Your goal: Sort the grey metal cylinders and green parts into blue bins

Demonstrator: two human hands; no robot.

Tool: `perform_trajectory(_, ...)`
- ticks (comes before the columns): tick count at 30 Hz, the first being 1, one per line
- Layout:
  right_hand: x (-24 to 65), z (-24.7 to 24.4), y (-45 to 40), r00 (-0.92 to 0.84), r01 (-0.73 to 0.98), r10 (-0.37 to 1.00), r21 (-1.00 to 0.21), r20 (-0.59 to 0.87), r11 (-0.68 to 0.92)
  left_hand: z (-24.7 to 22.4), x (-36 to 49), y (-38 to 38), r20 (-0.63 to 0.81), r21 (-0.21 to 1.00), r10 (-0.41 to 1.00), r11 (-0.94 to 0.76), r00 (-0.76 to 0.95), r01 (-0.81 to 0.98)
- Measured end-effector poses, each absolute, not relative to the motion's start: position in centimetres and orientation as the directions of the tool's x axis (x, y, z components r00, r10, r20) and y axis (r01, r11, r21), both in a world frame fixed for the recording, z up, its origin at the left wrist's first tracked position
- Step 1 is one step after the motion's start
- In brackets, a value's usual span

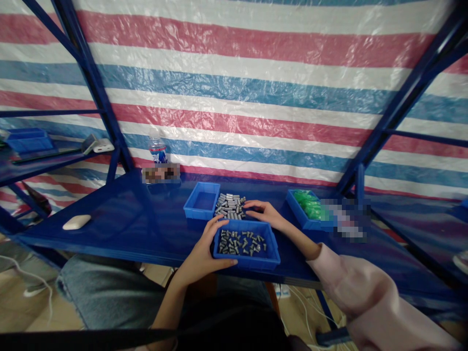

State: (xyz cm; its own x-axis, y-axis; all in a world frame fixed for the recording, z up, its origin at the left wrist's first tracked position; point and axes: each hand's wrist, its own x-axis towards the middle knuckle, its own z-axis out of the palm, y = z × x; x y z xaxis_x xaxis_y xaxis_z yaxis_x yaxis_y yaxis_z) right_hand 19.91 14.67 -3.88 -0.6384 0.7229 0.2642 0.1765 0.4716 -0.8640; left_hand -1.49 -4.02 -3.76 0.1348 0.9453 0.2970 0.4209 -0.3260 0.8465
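My left hand (pixel 204 253) grips the left side of a blue plastic bin (pixel 271 239), with the thumb along its front and the fingers at its back left corner. Several metal screws (pixel 237 242) lie loose inside that bin. Behind it, a heap of short silvery metal cylinders (pixel 230 206) rests on the blue table (pixel 146 219). My right hand (pixel 268 213) is at the right edge of this heap, its fingers apart and the fingertips at the cylinders. I see nothing held in it. Left of the heap stands a second blue bin (pixel 187 212), with its bare bottom showing.
On the right is a blue bin (pixel 303 222) of green plastic packets (pixel 308 202). A bottle (pixel 158 150) stands at the back left. A white rounded object (pixel 76 222) lies near the left edge. Blue metal posts (pixel 89 83) frame the table before a striped sheet (pixel 234 87).
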Motion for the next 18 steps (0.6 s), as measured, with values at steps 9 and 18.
perform_trajectory(9,20.0,-5.4,15.5,-0.745,0.264,0.548,-0.587,0.380,0.766,-3.8,-1.5,-3.9,0.302,0.844,0.943,-0.331,0.136,0.422)
perform_trajectory(18,19.8,-5.1,15.3,-0.746,0.293,0.564,-0.586,0.355,0.756,-3.6,-1.5,-4.0,0.301,0.847,0.944,-0.329,0.135,0.418)
